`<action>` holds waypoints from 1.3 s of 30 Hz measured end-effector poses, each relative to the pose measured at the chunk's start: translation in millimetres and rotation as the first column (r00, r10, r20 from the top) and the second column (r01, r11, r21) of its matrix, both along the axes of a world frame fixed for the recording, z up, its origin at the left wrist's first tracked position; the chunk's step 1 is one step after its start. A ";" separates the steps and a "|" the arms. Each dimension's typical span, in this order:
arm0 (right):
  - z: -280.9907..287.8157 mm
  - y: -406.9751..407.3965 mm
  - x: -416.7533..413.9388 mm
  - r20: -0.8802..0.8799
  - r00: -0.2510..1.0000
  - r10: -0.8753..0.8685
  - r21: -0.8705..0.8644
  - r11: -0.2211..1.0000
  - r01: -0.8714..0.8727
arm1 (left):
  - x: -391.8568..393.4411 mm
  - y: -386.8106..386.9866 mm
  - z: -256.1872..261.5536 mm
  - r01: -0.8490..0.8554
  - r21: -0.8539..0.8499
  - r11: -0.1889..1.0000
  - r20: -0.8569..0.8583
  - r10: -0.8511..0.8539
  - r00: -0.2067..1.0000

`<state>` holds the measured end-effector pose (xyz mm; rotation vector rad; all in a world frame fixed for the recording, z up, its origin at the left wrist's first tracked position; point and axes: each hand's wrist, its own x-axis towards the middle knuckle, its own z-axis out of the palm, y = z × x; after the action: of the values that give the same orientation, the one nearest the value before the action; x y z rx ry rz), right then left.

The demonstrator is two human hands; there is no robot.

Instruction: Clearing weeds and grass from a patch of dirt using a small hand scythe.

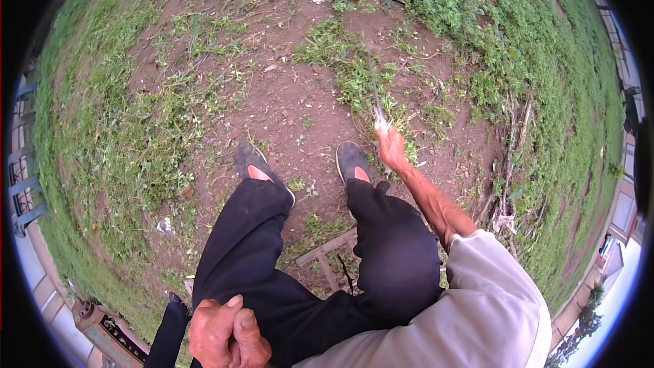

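Note:
My right hand is closed around the pale handle of a thin hand tool, just beyond my right shoe. The tool's narrow shaft points away from me over cut green weeds; its far end is blurred, so its kind cannot be told. My left hand is curled above my left thigh, near the bottom edge, with fingertips and nails showing and no object visible in it. My left shoe stands on the bare soil between the weeds.
A wooden frame stands on the ground between my legs. Dense low plants cover the right side, beside dry stalks. Loose weeds lie at left. Another person's dark trouser leg and a rusty metal object are at lower left.

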<state>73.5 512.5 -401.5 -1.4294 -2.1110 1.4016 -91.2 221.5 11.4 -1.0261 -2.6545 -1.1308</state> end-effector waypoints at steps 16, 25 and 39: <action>32.3 -65.9 61.2 0.054 0.956 0.288 -0.234 0.934 -0.268 | 5.6 -10.6 -2.6 0.001 0.027 1.000 0.034 -0.002 0.999; 64.4 -21.7 101.5 0.006 0.804 -0.594 -0.445 0.719 0.534 | 2.0 -23.9 -9.0 -0.002 0.013 1.000 0.052 0.001 0.999; 15.3 174.5 56.7 0.011 0.306 -0.952 -0.538 0.252 0.804 | -3.9 -0.1 -5.9 -0.069 -0.062 0.996 -0.075 0.064 0.995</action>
<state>130.2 687.0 -386.2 -1.8935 -0.3938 1.4123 -95.1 221.4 5.5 -0.9616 -2.6628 -0.9819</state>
